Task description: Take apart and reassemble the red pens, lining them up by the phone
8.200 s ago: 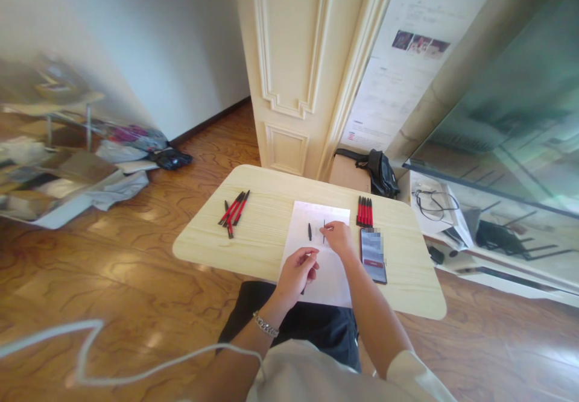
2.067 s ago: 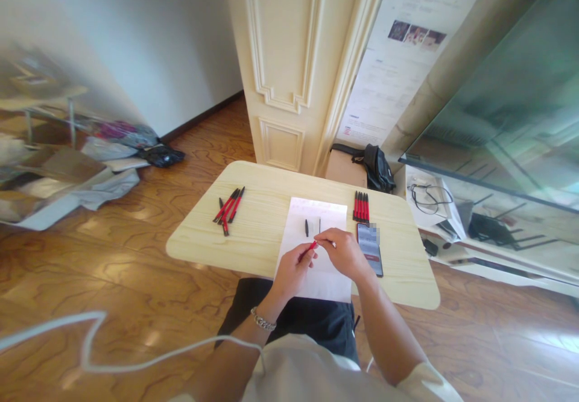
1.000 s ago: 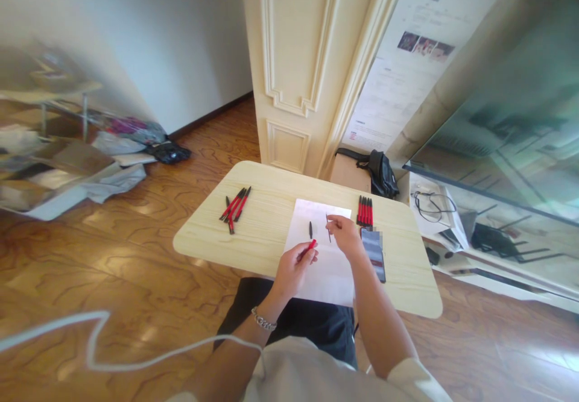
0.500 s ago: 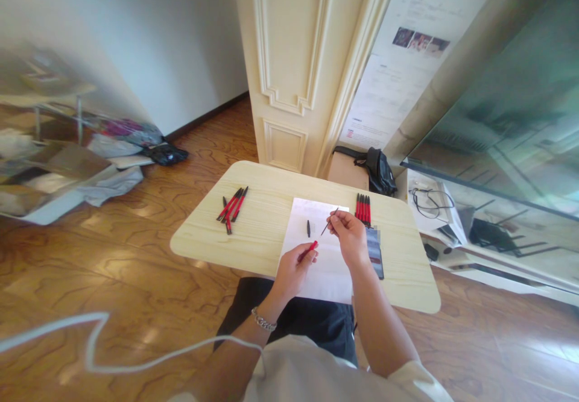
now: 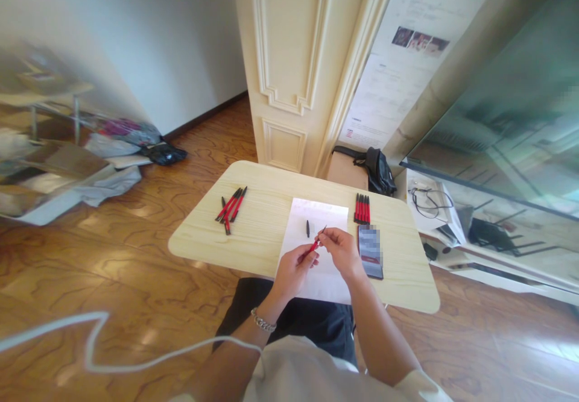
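Over a white sheet of paper (image 5: 302, 227) on the pale wooden table (image 5: 257, 239), my left hand (image 5: 293, 269) pinches a red pen barrel (image 5: 312, 246). My right hand (image 5: 340, 252) is closed on a thin dark refill (image 5: 322, 231) whose end meets the barrel's open tip. A small black pen part (image 5: 307, 228) lies on the paper just beyond the hands. Both hands are close together, above the paper's near half.
Several red-and-black pens (image 5: 231, 204) lie loose at the table's left; a neat row of pens (image 5: 362, 208) lies at the right, beside a phone (image 5: 370, 251). A black bag (image 5: 377, 170) sits behind the table, clutter (image 5: 90, 161) on the floor left.
My right hand lifted the thin refill from the paper and brought it down and left to the red barrel in my left hand. The left hand stayed nearly still.
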{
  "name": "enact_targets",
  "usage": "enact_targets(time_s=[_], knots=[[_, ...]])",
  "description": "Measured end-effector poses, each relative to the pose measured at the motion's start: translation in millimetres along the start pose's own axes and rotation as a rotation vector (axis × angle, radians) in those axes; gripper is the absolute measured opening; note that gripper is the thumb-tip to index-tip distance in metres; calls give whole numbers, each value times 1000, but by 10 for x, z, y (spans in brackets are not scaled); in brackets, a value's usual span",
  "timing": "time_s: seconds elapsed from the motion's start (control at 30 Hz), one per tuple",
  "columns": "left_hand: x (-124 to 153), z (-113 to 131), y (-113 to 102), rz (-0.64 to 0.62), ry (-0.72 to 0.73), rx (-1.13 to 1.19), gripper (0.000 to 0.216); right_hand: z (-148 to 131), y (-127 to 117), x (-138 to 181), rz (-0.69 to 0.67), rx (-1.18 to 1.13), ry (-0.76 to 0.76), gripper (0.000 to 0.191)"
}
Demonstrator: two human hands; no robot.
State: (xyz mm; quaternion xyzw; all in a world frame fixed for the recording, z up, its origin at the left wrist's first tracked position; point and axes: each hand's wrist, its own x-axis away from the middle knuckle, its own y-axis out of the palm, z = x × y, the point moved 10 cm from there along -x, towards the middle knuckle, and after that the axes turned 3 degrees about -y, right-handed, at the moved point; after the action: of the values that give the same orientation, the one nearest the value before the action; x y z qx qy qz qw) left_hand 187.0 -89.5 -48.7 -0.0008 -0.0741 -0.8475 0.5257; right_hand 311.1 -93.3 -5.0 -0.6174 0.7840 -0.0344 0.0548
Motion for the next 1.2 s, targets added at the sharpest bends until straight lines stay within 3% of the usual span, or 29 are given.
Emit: enact_targets(time_s=[0.33, 0.53, 0.7, 0.8, 0.93, 1.07, 1.2], knots=[[12, 3, -15, 14, -25, 41, 39, 49, -62, -13, 40, 83, 21, 23], [0, -86, -78, 20, -59, 85, 42, 221, 44, -187, -166, 116, 47, 28], [-11, -54, -125, 42, -60, 74, 42, 439, -150, -500, 25, 612, 81, 21], [-7, -36, -120, 33, -63, 64, 40, 521, -73, -573, 11, 875, 135, 22], [-2, -28, -144, 46, -62, 62, 39, 539, 15, -580, -23, 1027, 149, 21], [-3, -28, -163, 58, -60, 60, 39, 550, -68, -574, 22, 908, 126, 20], [-5, -48, -146, 59, -70, 67, 42, 556, -223, -507, 114, 408, 125, 22]])
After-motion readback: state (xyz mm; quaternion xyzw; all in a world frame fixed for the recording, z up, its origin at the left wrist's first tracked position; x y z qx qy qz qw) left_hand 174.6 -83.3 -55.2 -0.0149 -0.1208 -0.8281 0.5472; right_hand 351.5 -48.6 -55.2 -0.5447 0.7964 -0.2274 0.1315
